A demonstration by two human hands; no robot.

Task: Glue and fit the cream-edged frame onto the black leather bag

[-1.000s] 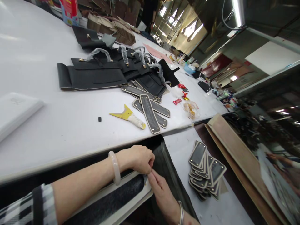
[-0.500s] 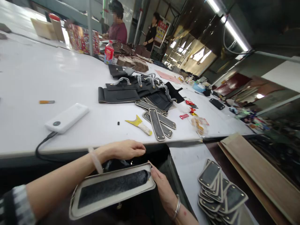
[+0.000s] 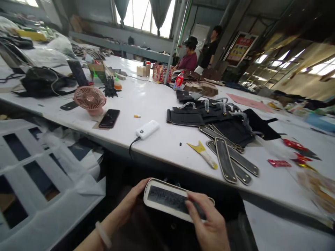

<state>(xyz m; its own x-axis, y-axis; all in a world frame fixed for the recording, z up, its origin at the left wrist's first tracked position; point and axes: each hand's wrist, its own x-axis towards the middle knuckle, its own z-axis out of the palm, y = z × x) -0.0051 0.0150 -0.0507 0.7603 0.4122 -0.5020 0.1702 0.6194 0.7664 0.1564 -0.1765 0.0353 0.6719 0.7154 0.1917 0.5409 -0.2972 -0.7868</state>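
A pale-rimmed black oblong piece [image 3: 167,199] hangs in front of the table edge, low in the head view. My left hand [image 3: 136,197] is closed on its left end. My right hand [image 3: 206,216] lies over its right part, with thumb and fingers pressed together at the dark surface; whether they pinch something small is hidden. Beyond the edge, long black strips with rivets [image 3: 225,160] lie crossed beside a yellow-and-white tool [image 3: 202,153]. Black bag pieces with wrapped handles [image 3: 199,116] are piled behind them.
On the table are a white power bank [image 3: 148,129] with a cable, a phone [image 3: 110,118], a pink fan [image 3: 89,99] and red packets [image 3: 279,163]. White-framed material [image 3: 52,174] stands at lower left. Two people are at the far side, one in a maroon top [image 3: 188,62].
The view has swung left. My left hand has come from above the piece to its left end. My right hand has moved from the piece's right end onto its dark face.
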